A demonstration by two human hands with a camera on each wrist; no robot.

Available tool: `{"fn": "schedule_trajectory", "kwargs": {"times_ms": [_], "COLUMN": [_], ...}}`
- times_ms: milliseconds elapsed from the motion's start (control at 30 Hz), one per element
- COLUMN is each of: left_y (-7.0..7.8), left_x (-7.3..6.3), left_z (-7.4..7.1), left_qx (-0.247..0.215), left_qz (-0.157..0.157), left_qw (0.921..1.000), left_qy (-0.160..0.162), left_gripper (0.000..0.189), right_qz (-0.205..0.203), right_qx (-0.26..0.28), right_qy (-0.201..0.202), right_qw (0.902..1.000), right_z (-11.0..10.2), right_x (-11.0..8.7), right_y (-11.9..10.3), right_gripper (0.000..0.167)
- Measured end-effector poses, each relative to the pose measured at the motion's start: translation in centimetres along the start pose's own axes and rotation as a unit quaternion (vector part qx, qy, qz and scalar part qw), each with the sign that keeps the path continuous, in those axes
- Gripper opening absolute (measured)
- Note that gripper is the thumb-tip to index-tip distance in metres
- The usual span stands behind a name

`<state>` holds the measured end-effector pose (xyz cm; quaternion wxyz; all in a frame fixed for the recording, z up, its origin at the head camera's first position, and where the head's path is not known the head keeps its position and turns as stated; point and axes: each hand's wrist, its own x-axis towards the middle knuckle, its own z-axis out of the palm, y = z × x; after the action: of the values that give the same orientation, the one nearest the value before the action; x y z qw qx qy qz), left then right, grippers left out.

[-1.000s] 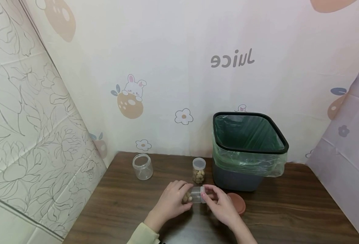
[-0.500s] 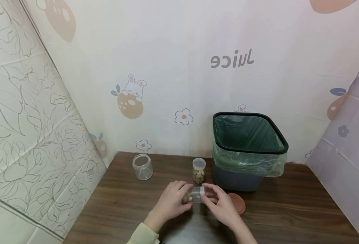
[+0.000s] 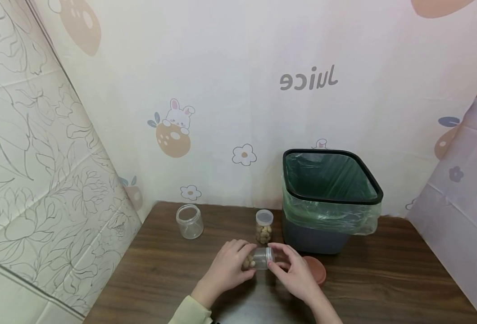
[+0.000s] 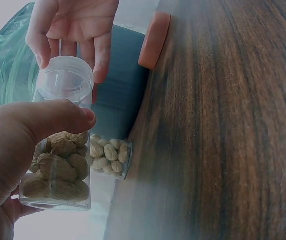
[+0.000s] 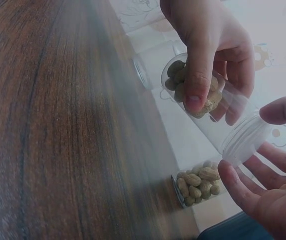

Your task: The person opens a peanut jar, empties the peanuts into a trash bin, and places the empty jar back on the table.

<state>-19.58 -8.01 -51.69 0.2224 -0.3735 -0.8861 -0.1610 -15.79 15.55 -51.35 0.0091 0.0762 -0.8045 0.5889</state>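
Note:
My left hand (image 3: 233, 264) grips the body of a clear jar (image 3: 260, 259), tilted onto its side with its top to the right. Peanuts in their shells (image 4: 57, 170) lie toward its bottom end. At the other end, the thumb and fingertips of my right hand (image 3: 290, 269) hold the clear lid (image 5: 245, 137) by its rim. The lid still sits on the jar's mouth. Just behind the hands stands a second clear jar (image 3: 264, 228), upright, with a lid on top and peanuts inside.
An open, wide clear jar (image 3: 190, 222) stands at the back left of the wooden table (image 3: 149, 265). A dark bin (image 3: 315, 234) with a green liner stands at the back right. The reddish-orange round lid (image 3: 315, 270) lies by my right hand.
The fingers of my right hand have shifted slightly round the lid's rim. My left hand and the jar stay in place.

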Motion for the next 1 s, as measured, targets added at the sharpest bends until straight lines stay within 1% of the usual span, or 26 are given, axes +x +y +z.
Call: {"fn": "schedule_trajectory", "kwargs": {"times_ms": [267, 833, 1000], "left_y": [-0.01, -0.08, -0.12], "left_x": [0.02, -0.02, -0.05], "left_z": [0.13, 0.12, 0.19], "left_qx": [0.001, -0.003, -0.003], "left_qz": [0.004, 0.001, 0.001], "left_qw": [1.0000, 1.0000, 1.0000], "left_qy": [0.006, 0.000, 0.000], "left_gripper": [0.062, 0.062, 0.062], "right_qz": [-0.002, -0.003, -0.004], "right_qx": [-0.004, -0.015, -0.014], "right_qy": [0.003, 0.006, 0.001], "right_qw": [1.0000, 0.9999, 0.9999], "right_z": [-0.08, 0.00, 0.03], "right_x": [-0.13, -0.09, -0.15], "right_y": [-0.20, -0.15, -0.13], "right_gripper": [0.045, 0.045, 0.048]}}
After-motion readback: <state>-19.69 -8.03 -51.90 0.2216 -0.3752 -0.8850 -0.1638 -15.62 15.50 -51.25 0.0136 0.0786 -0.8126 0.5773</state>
